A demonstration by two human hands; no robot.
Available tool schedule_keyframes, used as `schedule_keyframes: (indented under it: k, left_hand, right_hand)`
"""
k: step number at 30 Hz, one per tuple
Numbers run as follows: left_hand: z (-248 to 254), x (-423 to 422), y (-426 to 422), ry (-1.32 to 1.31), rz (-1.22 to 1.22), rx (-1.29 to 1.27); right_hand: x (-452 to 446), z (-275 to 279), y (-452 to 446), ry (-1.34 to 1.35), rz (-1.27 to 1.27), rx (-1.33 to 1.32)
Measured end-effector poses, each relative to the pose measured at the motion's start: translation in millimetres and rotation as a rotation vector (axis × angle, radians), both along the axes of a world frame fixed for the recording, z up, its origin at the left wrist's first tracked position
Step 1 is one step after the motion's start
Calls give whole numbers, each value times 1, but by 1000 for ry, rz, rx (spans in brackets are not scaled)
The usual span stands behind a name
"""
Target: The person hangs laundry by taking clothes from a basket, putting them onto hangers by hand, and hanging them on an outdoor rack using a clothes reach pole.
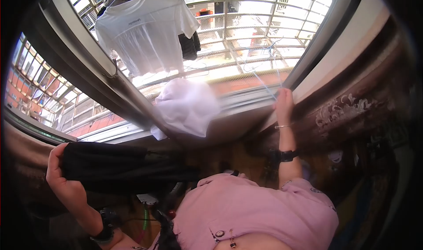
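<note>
My left hand (61,173) is at the left, its fingers wrapped round the end of a black garment (114,162), which stretches to the right in front of my body. At the right side of the window my right hand (284,101) is closed on a thin blue hanger (265,88). The hanger's wires reach up towards the window bars. Between the two hands, a white cloth (187,104) lies bunched over the window sill. A white T-shirt (145,27) hangs on a hanger outside, with dark clothing behind it.
Metal window bars (225,19) curve across the top. A window frame upright (99,60) runs diagonally at the left. Beyond my right arm is dark furniture with a carved ornament (343,110). The sill track (242,101) passes behind the white cloth.
</note>
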State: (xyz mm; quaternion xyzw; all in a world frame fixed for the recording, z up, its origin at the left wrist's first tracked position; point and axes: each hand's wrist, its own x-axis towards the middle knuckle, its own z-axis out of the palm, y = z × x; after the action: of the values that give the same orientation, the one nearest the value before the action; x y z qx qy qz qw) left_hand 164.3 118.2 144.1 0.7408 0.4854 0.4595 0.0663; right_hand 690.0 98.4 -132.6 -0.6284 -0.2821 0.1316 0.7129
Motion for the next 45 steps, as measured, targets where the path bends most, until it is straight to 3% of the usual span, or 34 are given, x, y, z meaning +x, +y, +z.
schedule_keyframes:
  k: [4,5,6,8,9,10,11,12,14,17,19,22,24,26,28,30,36,38,40,42,43,44,45]
  left_hand:
    - [10,-7,-12,-5,-14,-14]
    - [13,-8,-15,-4,20,7]
    - [16,-11,-16,-5,1,-27]
    - [23,-26,-11,4,-11,-120]
    - [38,-30,-17,248,23,35]
    - [49,-40,-12,379,39,31]
    - [48,-53,1,338,50,108]
    - [52,-49,3,493,148,51]
    - [61,-43,11,690,278,-14]
    - [58,-52,20,697,189,13]
    - [39,-53,28,891,178,24]
    - [41,-43,28,782,248,-170]
    - [29,-56,42,772,243,-68]
    - [27,-57,49,798,362,25]
    - [29,-51,42,795,319,-44]
    - [29,-42,26,740,334,-89]
    - [11,-40,2,825,292,-190]
    - [-4,-47,1,912,265,301]
    - [-5,-49,-5,945,261,404]
    - [18,-44,-19,872,24,498]
    - [25,-45,-15,944,-26,740]
    - [27,-48,-12,879,-39,448]
    - [26,-48,-11,857,-20,428]
  right_hand:
    - [-43,-7,-27,-171,30,238]
    - [-61,9,-31,-127,145,170]
    - [-73,21,-26,-306,127,194]
    - [-91,47,-16,-74,297,335]
    - [-121,73,-5,146,386,367]
    - [-125,94,1,352,417,385]
    - [-116,91,7,391,473,372]
    - [-101,84,16,409,523,373]
    - [-130,123,10,465,437,276]
    - [-164,145,-5,390,620,394]
    - [-171,152,-22,202,878,271]
    - [-216,181,-46,-129,1200,157]
    - [-236,196,-51,-235,1349,-91]
    - [-258,192,-40,-320,1347,-111]
    - [-276,187,-26,-405,1335,-133]
    - [-296,189,-14,-208,1410,-268]
    - [-336,206,13,14,1512,-154]
    - [-337,218,16,-91,1473,-76]
    - [-341,229,14,-251,1383,13]
    - [-341,235,14,-263,1377,74]
    - [-339,238,17,-373,1349,133]
    - [-335,242,20,-491,1298,182]
    - [-337,237,24,-553,1077,337]
